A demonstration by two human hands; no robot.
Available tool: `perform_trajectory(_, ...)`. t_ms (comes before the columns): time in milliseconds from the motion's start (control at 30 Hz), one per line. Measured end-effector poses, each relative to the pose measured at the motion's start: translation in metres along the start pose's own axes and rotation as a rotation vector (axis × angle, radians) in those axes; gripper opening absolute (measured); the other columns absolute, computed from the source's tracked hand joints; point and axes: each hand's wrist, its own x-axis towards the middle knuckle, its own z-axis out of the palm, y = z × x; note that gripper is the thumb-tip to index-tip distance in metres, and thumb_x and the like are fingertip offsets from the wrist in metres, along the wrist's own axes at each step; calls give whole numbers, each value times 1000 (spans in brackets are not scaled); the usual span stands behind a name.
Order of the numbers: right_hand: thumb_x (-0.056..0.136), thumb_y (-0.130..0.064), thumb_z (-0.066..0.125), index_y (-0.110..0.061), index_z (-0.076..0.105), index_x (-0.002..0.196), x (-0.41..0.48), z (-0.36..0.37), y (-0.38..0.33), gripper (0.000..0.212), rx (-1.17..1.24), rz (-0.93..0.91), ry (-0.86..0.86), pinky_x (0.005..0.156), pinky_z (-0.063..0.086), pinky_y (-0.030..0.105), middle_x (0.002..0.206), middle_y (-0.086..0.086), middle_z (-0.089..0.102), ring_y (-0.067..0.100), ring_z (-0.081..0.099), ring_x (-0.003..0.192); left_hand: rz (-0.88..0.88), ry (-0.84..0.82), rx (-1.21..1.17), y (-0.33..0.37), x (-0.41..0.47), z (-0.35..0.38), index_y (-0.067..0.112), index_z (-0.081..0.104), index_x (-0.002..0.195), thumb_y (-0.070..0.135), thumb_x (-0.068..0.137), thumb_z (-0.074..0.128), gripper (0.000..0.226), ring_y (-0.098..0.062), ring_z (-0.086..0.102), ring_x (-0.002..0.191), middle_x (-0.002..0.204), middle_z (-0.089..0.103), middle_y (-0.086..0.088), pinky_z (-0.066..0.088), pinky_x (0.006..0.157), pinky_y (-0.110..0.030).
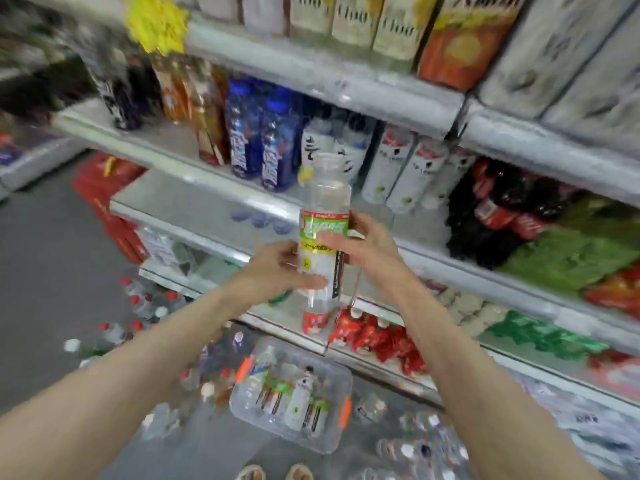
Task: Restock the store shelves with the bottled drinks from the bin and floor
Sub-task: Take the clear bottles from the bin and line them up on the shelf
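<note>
Two outstretched hands, left hand and right hand, both clasp one clear green-labelled bottle upright before the shelves. Below, one clear bin holds more; loose bottles crowd the floor.

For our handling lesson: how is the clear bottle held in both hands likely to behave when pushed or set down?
The bottle is tall and narrow, so a push near the top would probably tip it. Its round body would likely roll if laid flat. Smooth walls may be slippery; left hand and right hand grip it.
</note>
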Motion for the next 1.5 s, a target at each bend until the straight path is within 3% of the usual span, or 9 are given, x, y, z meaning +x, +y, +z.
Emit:
perform_trajectory(200,76,-12,78,-25,65,96,-8,21,-156,27,-25,-283,-71,73,55,30,92,-5,71,10,68,83,274,162,58,127,-58,-68,6,67,100,3,66,82,37,-4,65,73,79,73,6,49,70,-17)
perform_trajectory(333,64,-35,84,-26,66,98,-22,54,-230,39,-63,-421,-53,85,56,41,103,-1,72,20,69,97,406,251,103,175,-100,-113,7,67,105,33,49,90,65,-19,68,91,98,73,-10,51,86,-35)
perform_trajectory(500,80,-18,75,-16,61,111,-40,109,-295,34,-4,-516,-57,76,59,36,104,5,70,18,68,90,510,275,172,210,-150,-174,13,68,105,22,60,88,49,-14,70,81,92,73,-1,55,75,-26)
perform_trajectory(567,81,-19,74,-17,60,111,-47,135,-312,33,12,-547,-64,77,59,37,105,5,70,19,69,92,541,261,193,218,-171,-200,17,67,106,20,67,85,44,-9,68,81,93,73,4,51,69,-18)
perform_trajectory(767,83,-22,73,-22,62,109,-60,231,-359,29,49,-616,-36,71,57,27,103,-1,72,13,70,92,594,233,270,230,-227,-298,28,66,102,23,70,82,36,-6,66,93,97,72,10,48,81,-19)
perform_trajectory(933,84,-23,71,-18,58,119,-58,278,-400,37,41,-642,-2,67,56,22,106,-1,71,10,71,89,651,210,268,251,-240,-357,32,63,96,21,72,81,32,7,62,79,92,69,15,40,57,1)
perform_trajectory(1267,83,-25,72,-24,61,117,7,313,-456,36,-29,-706,8,64,55,22,107,-5,71,9,69,94,713,277,229,279,-201,-432,25,64,109,27,70,83,44,-4,65,92,100,71,9,45,65,-8)
perform_trajectory(1400,84,-24,71,-27,62,116,43,328,-470,33,-70,-749,-13,69,54,21,107,-7,71,6,68,95,722,304,211,287,-178,-463,24,64,109,23,72,82,41,2,65,85,101,71,8,47,63,-7)
perform_trajectory(1500,85,-24,71,-22,60,121,70,336,-481,38,-85,-753,-20,71,56,24,112,-3,70,9,68,97,734,305,234,294,-156,-484,27,66,109,25,72,82,40,-6,67,91,101,72,8,52,77,-20)
